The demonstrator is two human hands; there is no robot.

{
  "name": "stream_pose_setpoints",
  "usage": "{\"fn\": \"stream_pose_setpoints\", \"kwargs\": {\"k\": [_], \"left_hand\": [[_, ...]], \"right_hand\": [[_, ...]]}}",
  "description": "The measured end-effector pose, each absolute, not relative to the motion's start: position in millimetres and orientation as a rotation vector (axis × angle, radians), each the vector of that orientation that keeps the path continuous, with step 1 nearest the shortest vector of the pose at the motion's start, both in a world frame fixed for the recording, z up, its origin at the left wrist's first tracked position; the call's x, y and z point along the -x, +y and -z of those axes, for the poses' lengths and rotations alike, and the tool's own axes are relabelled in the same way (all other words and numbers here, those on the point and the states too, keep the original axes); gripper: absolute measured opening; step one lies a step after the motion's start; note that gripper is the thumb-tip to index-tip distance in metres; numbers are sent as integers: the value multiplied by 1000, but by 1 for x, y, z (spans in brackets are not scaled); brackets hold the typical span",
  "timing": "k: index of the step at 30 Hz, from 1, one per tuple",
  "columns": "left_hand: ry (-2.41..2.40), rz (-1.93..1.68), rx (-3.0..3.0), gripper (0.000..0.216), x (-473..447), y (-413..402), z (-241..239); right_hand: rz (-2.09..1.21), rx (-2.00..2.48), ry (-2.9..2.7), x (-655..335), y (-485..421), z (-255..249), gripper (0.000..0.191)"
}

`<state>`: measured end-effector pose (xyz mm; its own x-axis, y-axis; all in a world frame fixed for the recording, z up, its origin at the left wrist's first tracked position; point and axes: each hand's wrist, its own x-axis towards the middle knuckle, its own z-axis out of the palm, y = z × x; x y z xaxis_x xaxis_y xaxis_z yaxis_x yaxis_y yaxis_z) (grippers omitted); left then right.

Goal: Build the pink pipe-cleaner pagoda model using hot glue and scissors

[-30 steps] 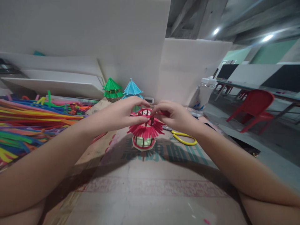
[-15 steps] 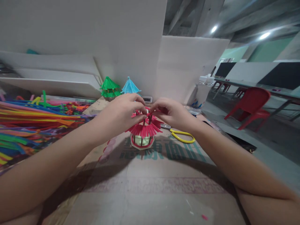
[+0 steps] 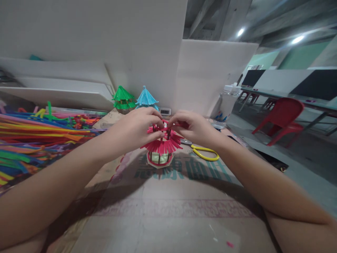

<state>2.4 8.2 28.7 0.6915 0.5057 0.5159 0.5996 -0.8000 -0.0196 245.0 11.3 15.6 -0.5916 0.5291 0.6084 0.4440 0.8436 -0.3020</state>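
A small red pavilion model [image 3: 162, 146] stands upright on the table, with a fringed red skirt roof, brown posts and a pale base. At its top is a red pipe-cleaner ring [image 3: 165, 122]. My left hand [image 3: 143, 123] is closed at the ring's left side, its thumb and fingers bent around the upper posts. On the other side my right hand [image 3: 188, 123] pinches the ring's right part; its fingertips are partly hidden. Close to the right wrist lie scissors [image 3: 204, 153] with yellow handles.
Behind stand a green pavilion model [image 3: 123, 98] and a blue one [image 3: 146, 97]. Many coloured pipe cleaners [image 3: 39, 133] lie at the left. A clear plastic bottle [image 3: 228, 102] is at the back right, a red chair [image 3: 280, 116] beyond. A white panel [image 3: 216, 73] borders the table.
The red ring shows more plainly at the top of the model between my fingers. My left fingers have shifted slightly; the model stays in place.
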Motion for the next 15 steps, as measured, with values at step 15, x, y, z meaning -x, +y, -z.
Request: {"fn": "stream_pose_setpoints", "kwargs": {"k": [15], "left_hand": [[-967,699,2886,34,1,16,-28]], "right_hand": [[-207,706,-2234,-244,9,-17,16]]}}
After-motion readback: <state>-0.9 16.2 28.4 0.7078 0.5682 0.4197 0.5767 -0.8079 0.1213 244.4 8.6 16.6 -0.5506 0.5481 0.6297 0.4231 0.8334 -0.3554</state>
